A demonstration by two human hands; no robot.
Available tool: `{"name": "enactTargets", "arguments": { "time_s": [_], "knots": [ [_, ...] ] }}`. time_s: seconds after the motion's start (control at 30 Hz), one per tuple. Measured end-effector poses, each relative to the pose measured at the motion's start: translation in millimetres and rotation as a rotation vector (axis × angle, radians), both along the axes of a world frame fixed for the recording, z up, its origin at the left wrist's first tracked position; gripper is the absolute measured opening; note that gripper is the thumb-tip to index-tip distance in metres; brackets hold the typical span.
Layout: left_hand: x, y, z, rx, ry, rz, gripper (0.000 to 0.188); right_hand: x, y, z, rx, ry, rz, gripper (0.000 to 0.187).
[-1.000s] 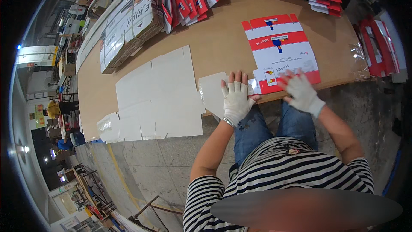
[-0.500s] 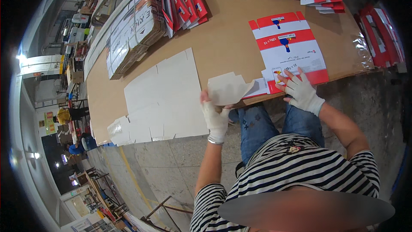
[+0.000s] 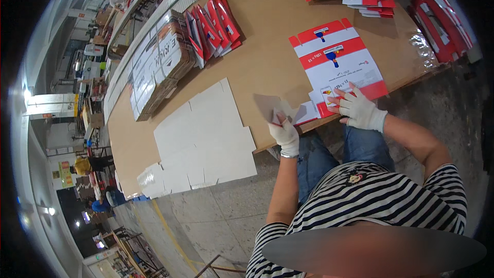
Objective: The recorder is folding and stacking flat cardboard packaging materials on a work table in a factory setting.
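Left hand [image 3: 284, 136] grips a raised flap [image 3: 266, 106] of the red-and-white carton blank [image 3: 343, 69], right hand [image 3: 358, 110] spread at its near edge; likely light, easily creased, best edge-held.

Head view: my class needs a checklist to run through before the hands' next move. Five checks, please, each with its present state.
1. Right hand on the red-and-white carton sheet: ok, spread near its lower edge.
2. Left hand holding the grey flap: ok.
3. Grey flap flat on the brown table: not ok, it is tilted up.
4. Plain white sheet apart from the carton sheet: ok, brown table shows between.
5. Grey flap's crease sharp: cannot tell, too small to see.
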State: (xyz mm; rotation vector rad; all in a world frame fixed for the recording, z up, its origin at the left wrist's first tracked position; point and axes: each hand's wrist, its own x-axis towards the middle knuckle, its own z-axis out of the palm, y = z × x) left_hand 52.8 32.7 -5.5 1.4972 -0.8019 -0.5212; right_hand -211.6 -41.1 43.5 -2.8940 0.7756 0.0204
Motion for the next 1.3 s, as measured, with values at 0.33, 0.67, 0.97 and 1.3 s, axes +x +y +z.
{"name": "enactTargets", "arguments": {
  "time_s": [0.33,0.67,0.97,1.3],
  "knots": [
    [-6.0,-5.7,39.1,0.294,-1.179,-0.728,0.079,-12.9,-15.0,-11.8,-0.263,-0.030,0.066,0.051],
    [-27.1,-6.6,36.0,0.455,-1.284,-0.564,0.073,-10.0,-4.5,-27.2,-0.310,-0.080,0.045,0.045],
    [-33.4,-5.1,46.4,0.550,-1.305,-0.584,0.069,-9.7,-1.0,-30.6,-0.266,-0.133,0.039,0.043],
    [-27.4,-5.4,39.2,0.490,-1.224,-0.608,0.067,-12.5,-5.2,-28.1,-0.184,-0.122,0.084,0.041]
  ]
}}
